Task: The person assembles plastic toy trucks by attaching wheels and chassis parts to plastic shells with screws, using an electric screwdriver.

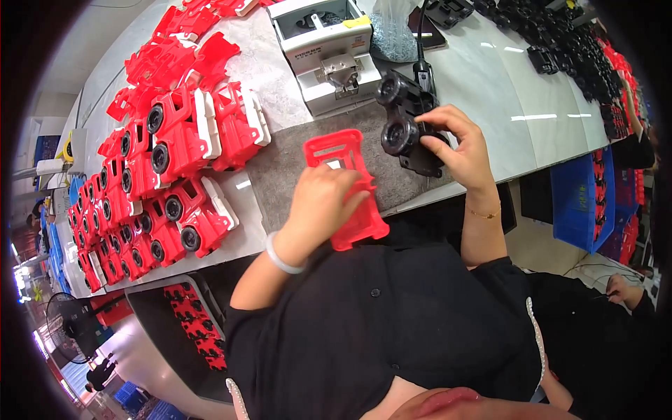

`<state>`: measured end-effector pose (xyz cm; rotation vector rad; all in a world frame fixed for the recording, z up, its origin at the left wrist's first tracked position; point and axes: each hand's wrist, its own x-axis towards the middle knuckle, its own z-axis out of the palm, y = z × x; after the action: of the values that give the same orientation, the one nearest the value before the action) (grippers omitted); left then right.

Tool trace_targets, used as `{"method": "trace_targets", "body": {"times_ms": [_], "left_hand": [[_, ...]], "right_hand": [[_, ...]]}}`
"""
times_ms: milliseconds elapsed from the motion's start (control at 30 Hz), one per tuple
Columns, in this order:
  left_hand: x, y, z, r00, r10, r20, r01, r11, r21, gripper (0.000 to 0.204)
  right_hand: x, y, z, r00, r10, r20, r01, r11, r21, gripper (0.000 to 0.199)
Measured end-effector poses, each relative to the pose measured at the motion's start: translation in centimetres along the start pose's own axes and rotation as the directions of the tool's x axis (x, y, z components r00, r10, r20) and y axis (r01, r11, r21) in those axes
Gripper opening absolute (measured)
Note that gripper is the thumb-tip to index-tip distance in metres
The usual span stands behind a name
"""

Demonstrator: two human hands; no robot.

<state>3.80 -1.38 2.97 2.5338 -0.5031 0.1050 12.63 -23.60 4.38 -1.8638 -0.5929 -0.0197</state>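
Note:
My left hand [321,204] lies over a red plastic toy-car body part [364,220], its fingers curled on it. The part has slots near its far end, and its near end reaches past the table edge toward my shirt. My right hand [462,143] grips a black toy-car chassis [414,155] between thumb and fingers. Two wheels of the chassis face left; it is held above the grey mat [280,168], to the right of the red part. My palm and fingers hide some of both pieces.
Rows of red toy trucks [185,133] crowd the table's left side. A grey machine [325,52] stands beyond the mat, beside a clear bag of small parts [393,31] and a corded tool [423,73]. Black chassis [560,49] pile up far right. A blue crate [570,203] sits below the right edge.

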Motion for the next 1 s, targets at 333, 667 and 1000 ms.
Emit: {"method": "trace_targets", "body": {"times_ms": [333,667,1000], "left_hand": [[-2.5,-3.9,1.8,0.830,-0.484,-0.276,0.160,0.681,-0.714,0.072],[-1.7,-4.5,2.8,0.902,-0.430,-0.047,0.019,0.147,-0.989,0.073],[-2.1,-4.9,3.0,0.891,-0.455,0.013,0.081,0.130,-0.988,0.062]], "right_hand": [[-0.4,-0.6,1.5,0.988,0.078,0.133,-0.064,0.992,-0.109,0.023],[-2.4,-4.0,7.6,0.846,-0.266,0.463,0.373,0.915,-0.155,0.024],[1.8,4.7,7.3,0.888,0.329,0.322,-0.295,0.943,-0.151,0.050]]}}
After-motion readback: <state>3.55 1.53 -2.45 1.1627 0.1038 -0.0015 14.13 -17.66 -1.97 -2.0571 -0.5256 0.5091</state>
